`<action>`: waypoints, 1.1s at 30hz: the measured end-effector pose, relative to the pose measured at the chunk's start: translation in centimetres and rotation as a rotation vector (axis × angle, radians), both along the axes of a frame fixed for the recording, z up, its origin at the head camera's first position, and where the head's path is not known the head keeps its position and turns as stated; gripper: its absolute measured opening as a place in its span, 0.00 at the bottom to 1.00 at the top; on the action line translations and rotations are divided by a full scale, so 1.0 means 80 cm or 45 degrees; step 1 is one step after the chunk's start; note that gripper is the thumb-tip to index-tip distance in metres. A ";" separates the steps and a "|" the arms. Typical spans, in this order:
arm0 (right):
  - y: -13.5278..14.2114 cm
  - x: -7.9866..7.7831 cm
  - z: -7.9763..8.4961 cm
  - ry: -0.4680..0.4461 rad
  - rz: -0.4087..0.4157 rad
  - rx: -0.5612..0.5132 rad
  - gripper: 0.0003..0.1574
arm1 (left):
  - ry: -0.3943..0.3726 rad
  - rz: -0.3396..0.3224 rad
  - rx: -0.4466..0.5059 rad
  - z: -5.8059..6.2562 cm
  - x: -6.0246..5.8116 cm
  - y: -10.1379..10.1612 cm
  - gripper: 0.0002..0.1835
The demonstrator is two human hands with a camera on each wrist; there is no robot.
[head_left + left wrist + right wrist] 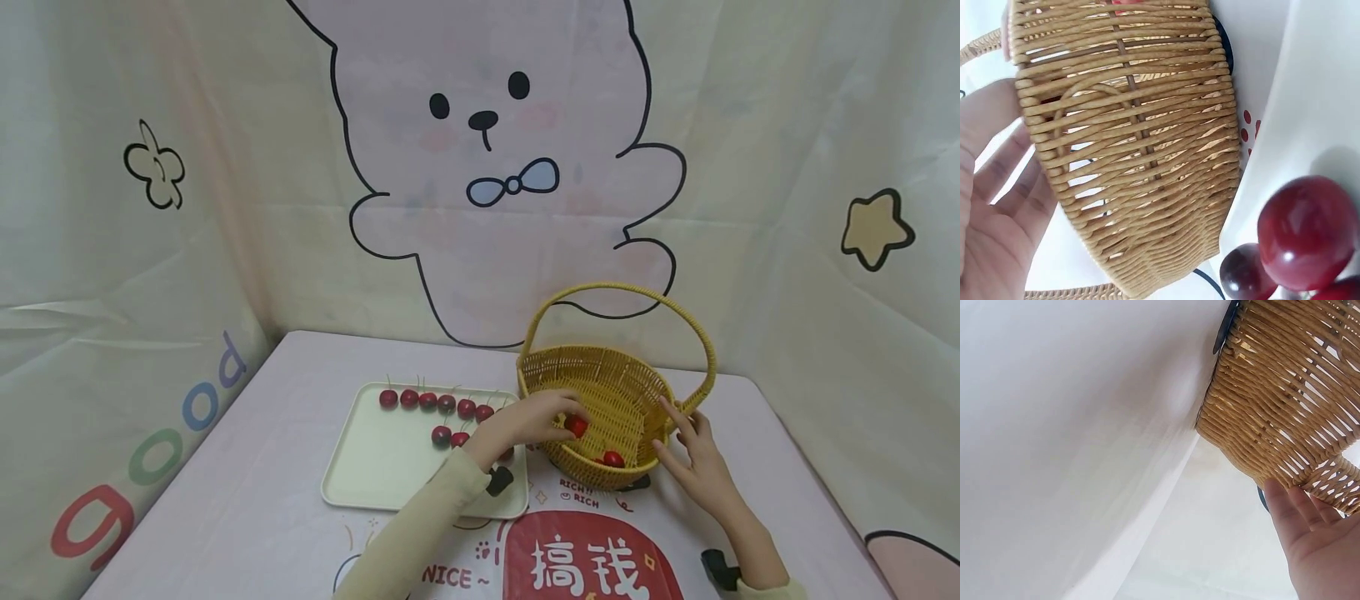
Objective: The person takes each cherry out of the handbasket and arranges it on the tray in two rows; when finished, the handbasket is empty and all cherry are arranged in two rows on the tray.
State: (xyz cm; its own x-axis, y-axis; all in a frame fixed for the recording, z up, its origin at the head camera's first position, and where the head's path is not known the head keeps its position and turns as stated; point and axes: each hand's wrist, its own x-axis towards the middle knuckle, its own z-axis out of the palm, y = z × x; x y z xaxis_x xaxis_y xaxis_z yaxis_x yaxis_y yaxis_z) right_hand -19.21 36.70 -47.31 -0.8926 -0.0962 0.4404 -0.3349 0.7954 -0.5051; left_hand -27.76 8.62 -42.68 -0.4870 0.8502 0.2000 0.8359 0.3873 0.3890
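Note:
A yellow woven basket with a tall arched handle stands on the right half of the table. My left hand reaches over its left rim, and the fingertips pinch a red cherry inside it. In the left wrist view the fingers pass behind the basket wall, which hides their tips. Another bright red cherry lies at the near side of the basket floor. My right hand spreads its fingers against the right rim, by the handle's foot; the right wrist view shows fingertips touching the weave.
A pale rectangular tray lies left of the basket, with several dark red cherries in rows; my left forearm crosses over it. A printed tablecloth covers the table. Curtains with a cartoon bear hang behind and at both sides.

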 end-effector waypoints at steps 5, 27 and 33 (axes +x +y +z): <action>0.000 0.001 0.000 -0.004 0.008 -0.009 0.47 | 0.040 0.042 0.047 0.001 0.007 -0.009 0.18; 0.000 -0.001 0.000 -0.003 0.016 -0.011 0.47 | -0.072 0.194 0.319 -0.002 0.031 -0.071 0.16; 0.001 -0.001 -0.001 -0.006 0.011 -0.008 0.47 | -0.112 0.277 0.387 -0.006 0.032 -0.096 0.15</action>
